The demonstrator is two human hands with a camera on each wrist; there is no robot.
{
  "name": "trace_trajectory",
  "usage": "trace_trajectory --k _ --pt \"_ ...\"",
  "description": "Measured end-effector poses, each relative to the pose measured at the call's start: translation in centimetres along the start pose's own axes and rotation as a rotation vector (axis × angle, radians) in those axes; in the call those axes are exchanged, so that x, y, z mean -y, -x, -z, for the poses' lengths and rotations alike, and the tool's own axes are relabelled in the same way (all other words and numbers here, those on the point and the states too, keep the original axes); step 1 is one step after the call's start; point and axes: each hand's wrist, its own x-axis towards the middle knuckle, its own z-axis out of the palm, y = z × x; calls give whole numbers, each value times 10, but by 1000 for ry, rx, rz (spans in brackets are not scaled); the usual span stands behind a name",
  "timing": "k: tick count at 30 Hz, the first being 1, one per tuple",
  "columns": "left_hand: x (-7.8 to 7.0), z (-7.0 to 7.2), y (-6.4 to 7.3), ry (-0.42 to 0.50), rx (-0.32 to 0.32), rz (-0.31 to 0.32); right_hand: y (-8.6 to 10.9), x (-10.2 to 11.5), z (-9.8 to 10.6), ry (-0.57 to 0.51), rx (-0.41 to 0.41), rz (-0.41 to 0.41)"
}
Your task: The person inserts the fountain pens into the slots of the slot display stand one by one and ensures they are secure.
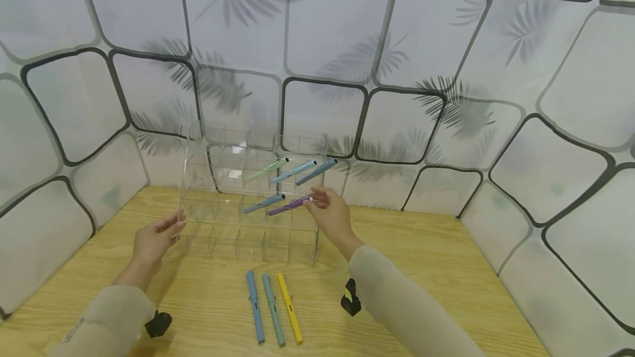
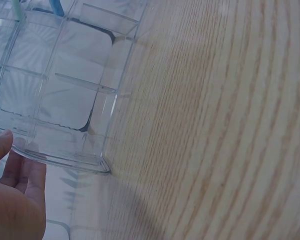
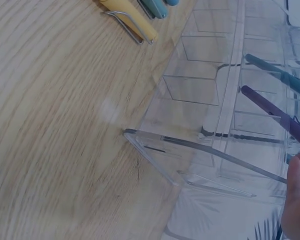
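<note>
A clear stepped pen rack (image 1: 250,226) with dividers stands on the table. My left hand (image 1: 155,238) grips its left side edge, thumb on one face and fingers on the other; the left wrist view shows this hand (image 2: 19,195) at the clear rim. My right hand (image 1: 331,215) pinches the cap end of a purple pen (image 1: 290,205), which lies slanted in a lower tier. Beside it rests a blue pen (image 1: 263,204). Higher up lie a light green pen (image 1: 268,168), a light blue pen (image 1: 294,172) and a darker blue pen (image 1: 316,172).
On the wooden table in front of the rack lie a blue pen (image 1: 255,306), a teal pen (image 1: 274,309) and a yellow pen (image 1: 290,307), side by side. A patterned curtain (image 1: 337,32) surrounds the table's back and sides.
</note>
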Motion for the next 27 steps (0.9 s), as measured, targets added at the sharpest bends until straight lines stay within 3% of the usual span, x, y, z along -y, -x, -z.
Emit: trace_trajectory --k 14,27 --pt "1 1 -1 -2 -4 -8 32 -24 13 -131 -77 12" --pt "1 0 -2 -27 -10 16 88 -56 10 -145 29 -134"
